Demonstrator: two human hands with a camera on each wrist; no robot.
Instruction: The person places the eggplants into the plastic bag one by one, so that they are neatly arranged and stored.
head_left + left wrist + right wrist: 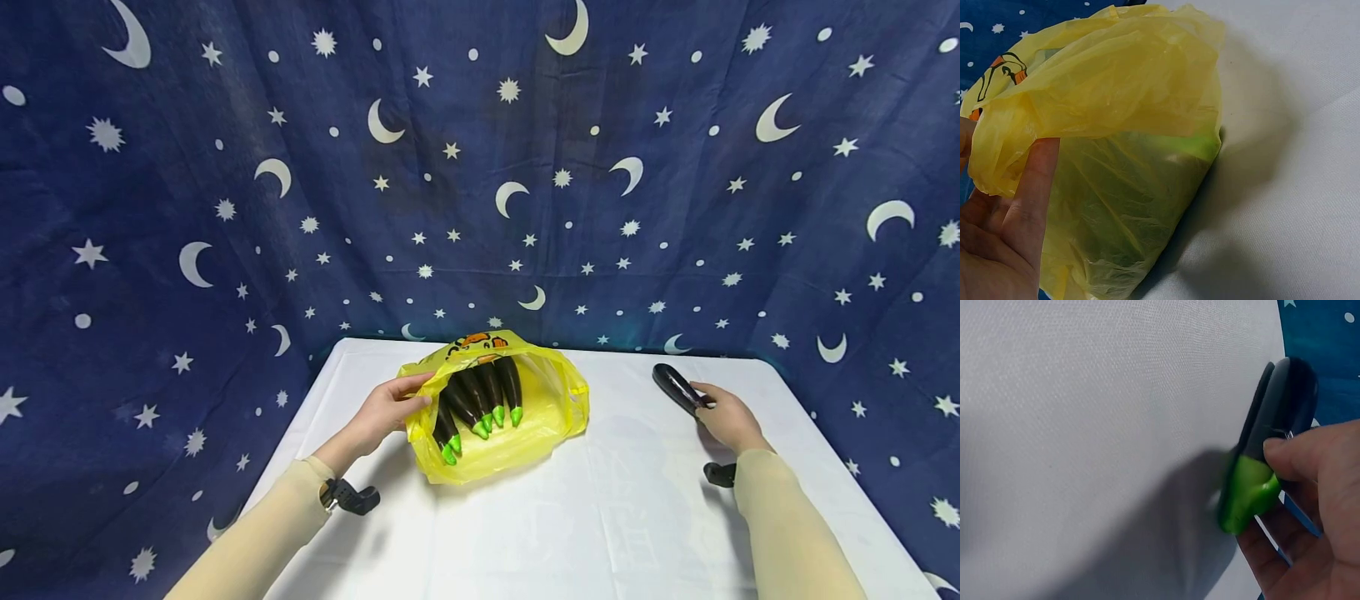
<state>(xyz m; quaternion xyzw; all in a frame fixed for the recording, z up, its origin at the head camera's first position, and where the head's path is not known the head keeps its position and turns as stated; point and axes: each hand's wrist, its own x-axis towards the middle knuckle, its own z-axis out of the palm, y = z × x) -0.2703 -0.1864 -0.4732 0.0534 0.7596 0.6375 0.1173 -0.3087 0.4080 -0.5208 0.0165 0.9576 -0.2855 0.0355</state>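
A yellow plastic bag [525,417] lies open on the white table [570,517], with several dark purple eggplants [480,396] with green stems inside. My left hand [390,408] pinches the bag's left rim [1016,144] and holds its mouth open. At the right, my right hand [723,417] grips another eggplant [675,385] near its green stem end [1247,494]; its dark body [1279,406] points away from me over the table.
A dark blue cloth with moons and stars [480,167] hangs behind and on both sides of the table. A black wrist strap [352,497] sits on my left arm, another [718,473] on my right.
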